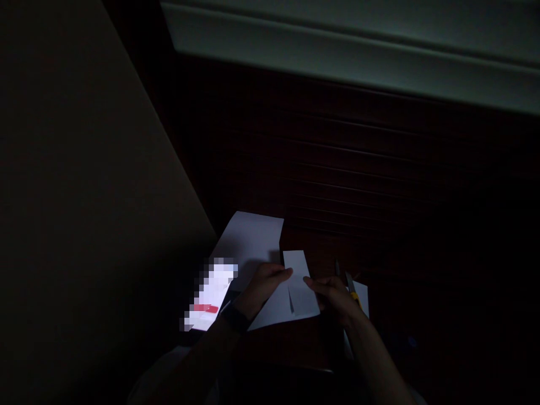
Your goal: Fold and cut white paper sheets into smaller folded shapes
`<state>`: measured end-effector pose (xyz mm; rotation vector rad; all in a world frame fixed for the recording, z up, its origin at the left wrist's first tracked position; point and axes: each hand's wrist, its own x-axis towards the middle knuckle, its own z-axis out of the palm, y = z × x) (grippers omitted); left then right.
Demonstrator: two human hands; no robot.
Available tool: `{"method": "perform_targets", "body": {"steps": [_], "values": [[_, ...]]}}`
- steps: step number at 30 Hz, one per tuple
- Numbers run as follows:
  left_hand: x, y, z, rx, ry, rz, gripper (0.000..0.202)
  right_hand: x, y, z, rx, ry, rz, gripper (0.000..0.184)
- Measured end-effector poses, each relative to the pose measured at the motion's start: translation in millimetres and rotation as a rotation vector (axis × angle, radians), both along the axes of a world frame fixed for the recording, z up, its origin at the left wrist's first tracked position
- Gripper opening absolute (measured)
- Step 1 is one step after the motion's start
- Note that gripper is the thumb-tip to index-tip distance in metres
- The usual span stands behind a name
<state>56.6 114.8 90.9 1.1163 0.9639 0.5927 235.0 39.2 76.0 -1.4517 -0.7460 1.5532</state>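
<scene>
A partly slit sheet of white paper (pixel 301 301) is between my two hands, its narrow upper strip standing apart from the wider piece at the left. My left hand (pixel 269 281) pinches the paper near the slit, thumb on top. On the strip's right edge, my right hand (pixel 331 289) grips with its thumb over the front; its other fingers are mostly behind the paper. Just beyond my right hand lies a yellow-handled cutting tool (pixel 354 295), partly hidden by the wrist. Another white sheet (pixel 253 233) lies behind my left hand.
The room is very dark. A lit screen (pixel 213 295), blurred out, glows left of my left wrist. Under the papers is a dark wooden table (pixel 287 346) with its front edge near me. More white paper (pixel 361 292) lies at the right. A pale wall or panel stands at the left.
</scene>
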Motion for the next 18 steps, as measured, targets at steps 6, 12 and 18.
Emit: {"method": "perform_targets", "body": {"steps": [6,12,18], "values": [[-0.1,0.6,-0.4,0.037,-0.035,-0.032,0.033,-2.2,-0.6,2.4,0.056,-0.057,-0.008,0.041],[2.1,4.1,0.1,0.114,0.003,-0.021,0.034,0.2,-0.8,4.4,0.084,-0.207,0.036,0.042],[0.5,6.7,3.4,0.150,0.067,-0.051,0.034,1.4,-1.9,3.1,0.130,-0.220,0.084,0.040]]}}
